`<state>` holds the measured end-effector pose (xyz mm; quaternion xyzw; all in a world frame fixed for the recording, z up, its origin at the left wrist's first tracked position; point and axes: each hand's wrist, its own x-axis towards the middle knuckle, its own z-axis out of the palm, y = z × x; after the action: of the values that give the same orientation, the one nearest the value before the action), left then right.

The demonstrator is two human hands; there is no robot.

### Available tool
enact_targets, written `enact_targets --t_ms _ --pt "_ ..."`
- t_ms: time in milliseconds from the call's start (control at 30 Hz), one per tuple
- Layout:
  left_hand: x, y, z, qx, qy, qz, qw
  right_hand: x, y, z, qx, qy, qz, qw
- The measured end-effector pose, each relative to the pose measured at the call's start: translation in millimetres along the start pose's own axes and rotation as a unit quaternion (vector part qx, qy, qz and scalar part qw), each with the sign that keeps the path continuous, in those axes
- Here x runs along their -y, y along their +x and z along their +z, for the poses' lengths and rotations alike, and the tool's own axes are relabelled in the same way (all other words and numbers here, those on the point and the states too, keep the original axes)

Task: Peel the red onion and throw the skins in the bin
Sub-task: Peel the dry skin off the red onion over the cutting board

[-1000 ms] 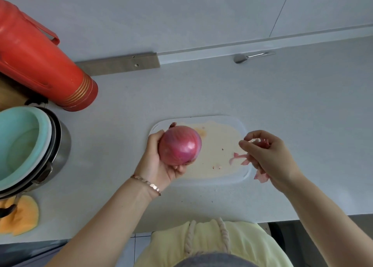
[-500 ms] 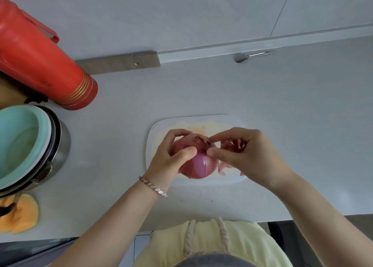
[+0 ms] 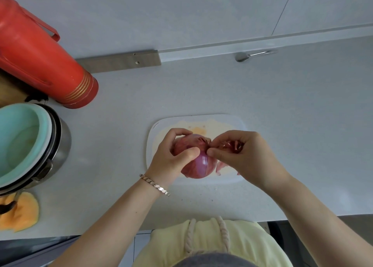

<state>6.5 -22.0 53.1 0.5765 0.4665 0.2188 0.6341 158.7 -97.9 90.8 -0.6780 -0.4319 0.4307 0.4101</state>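
Note:
A red onion (image 3: 198, 165) is held just above the white cutting board (image 3: 150, 145) at the counter's middle. My left hand (image 3: 171, 160) grips the onion from the left, thumb across its front. My right hand (image 3: 242, 158) pinches the dry skin at the onion's top between thumb and forefinger, and loose pink skins (image 3: 232, 145) are bunched inside its curled fingers. A few peeled pieces (image 3: 220, 167) lie on the board under that hand. A shiny purple peeled patch shows on the onion's front. No bin is in view.
A red thermos (image 3: 40, 65) lies at the far left, beside a steel pot holding a teal bowl (image 3: 20, 141). An orange cloth (image 3: 20, 214) sits at the near left edge. A metal spoon (image 3: 250, 55) rests by the back wall. The counter's front edge runs just below my arms.
One second ago my hands were apart, the right one holding skins to the right. It moved left to the onion and now pinches the skin at its top; the onion turned in my left hand.

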Motion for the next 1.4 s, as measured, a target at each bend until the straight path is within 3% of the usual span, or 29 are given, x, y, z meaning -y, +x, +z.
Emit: enact_targets --t_ms 633,1033,1200,1400 --pt "-3.9 2.6 2.4 -0.009 0.023 -0.019 1.0 -7.1 1.8 1.1 -0.02 -0.038 -0.067 0.997" --pt "-2.3 -4.9 2.3 0.027 -0.019 -0.046 0.998 -4.0 0.8 -12.1 0.096 -0.069 -0.108 0.987" --pt "-6.5 -5.9 0.8 0.042 -0.066 -0.044 0.996 -6.7 -2.7 -15.1 0.077 0.028 -0.111 0.99" --pt "-7.4 -3.5 -0.5 0.08 -0.078 -0.07 0.991 -4.3 1.5 -21.4 0.109 -0.061 -0.154 0.98"
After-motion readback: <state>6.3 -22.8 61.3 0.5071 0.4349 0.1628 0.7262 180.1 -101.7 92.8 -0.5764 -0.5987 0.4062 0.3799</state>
